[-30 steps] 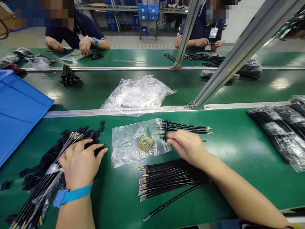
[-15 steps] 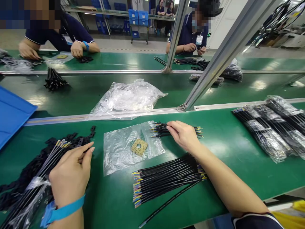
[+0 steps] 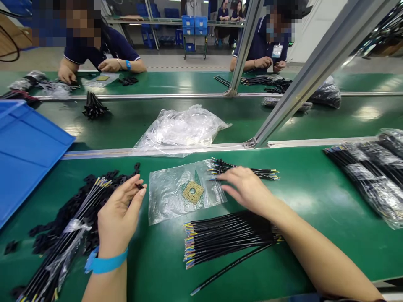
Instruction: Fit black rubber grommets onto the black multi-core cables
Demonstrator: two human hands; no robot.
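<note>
My left hand (image 3: 118, 214), with a blue wristband, holds a small black part (image 3: 139, 186) between thumb and fingers. Beside it lie a pile of black plastic parts (image 3: 67, 209) and a tied bundle of black cables (image 3: 59, 247). My right hand (image 3: 245, 188) has its fingers apart near a small group of cables (image 3: 261, 172) with bare coloured ends. A square yellow sponge (image 3: 193, 192) rests on a clear plastic bag (image 3: 163, 205) between my hands. Below are a row of black cables (image 3: 229, 237) and one separate cable (image 3: 233, 264).
A blue bin (image 3: 28, 147) stands at the left. Wrapped cable bundles (image 3: 371, 180) lie at the right. Beyond the metal rail (image 3: 189, 150) is a crumpled clear bag (image 3: 185, 128); a slanted metal post (image 3: 292, 79) rises from the rail. Two people work across the table.
The view has shifted left. My right hand has opened and moved slightly down from the small cable group. The fingers of my left hand have turned upward, showing the black part.
</note>
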